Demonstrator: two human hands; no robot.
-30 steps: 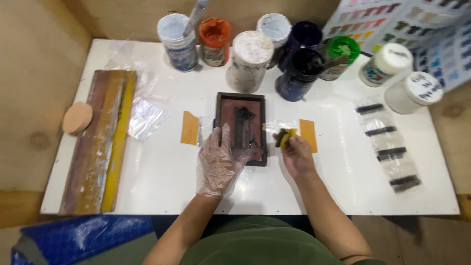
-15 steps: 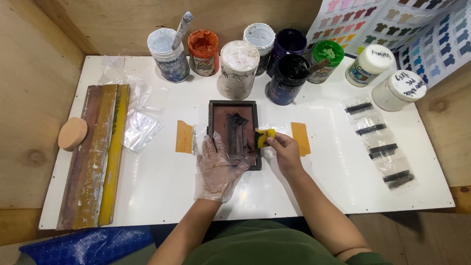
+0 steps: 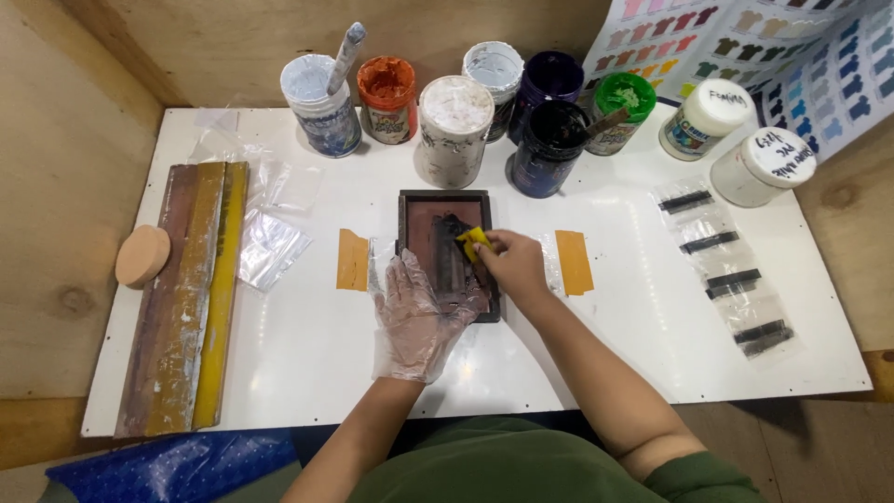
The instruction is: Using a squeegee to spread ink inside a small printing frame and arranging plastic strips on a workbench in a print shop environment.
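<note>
Two hands on frame (image 3: 447, 253): gloved left hand (image 3: 419, 312) flat, pinning its lower edge; right hand (image 3: 510, 265) pinched on yellow pad (image 3: 473, 239), mid-spread. Next stroke likely needs even pressure.

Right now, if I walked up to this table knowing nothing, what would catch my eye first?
Probably the small dark-framed printing screen at the middle of the white table: the left hand, in a clear plastic glove, presses on it while the right hand holds a small yellow squeegee over its mesh. Behind it stands a row of open ink jars.
</note>
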